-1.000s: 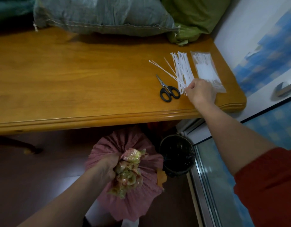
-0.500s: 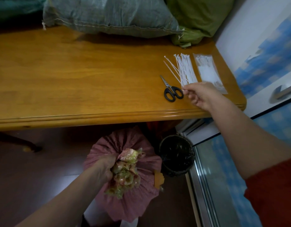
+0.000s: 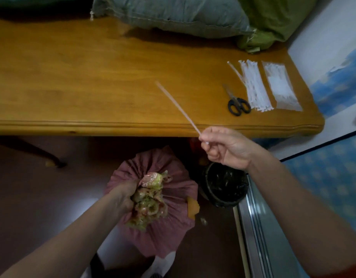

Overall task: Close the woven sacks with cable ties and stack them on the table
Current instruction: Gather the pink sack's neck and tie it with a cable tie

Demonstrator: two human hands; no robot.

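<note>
A pink woven sack [image 3: 169, 223] stands on the floor below the table edge, its mouth bunched into a crumpled neck. My left hand [image 3: 123, 197] grips that neck tight. My right hand [image 3: 225, 147] is in the air just in front of the table edge, pinching one white cable tie [image 3: 177, 106] by its end; the tie points up and left over the wooden table [image 3: 73, 77]. A loose pile of white cable ties [image 3: 255, 87] lies at the table's right end. A grey-green sack [image 3: 169, 13] and a green sack [image 3: 273, 17] lie at the table's back.
Black-handled scissors [image 3: 237, 103] lie left of the tie pile, and a clear packet of ties [image 3: 281, 87] lies right of it. A round bin with a black liner [image 3: 225, 185] stands on the floor right of the pink sack. A metal door track [image 3: 257, 237] runs along the right.
My right hand has lifted one cable tie from the pile and drawn it back off the table toward me and left. My left hand still holds the sack neck.
</note>
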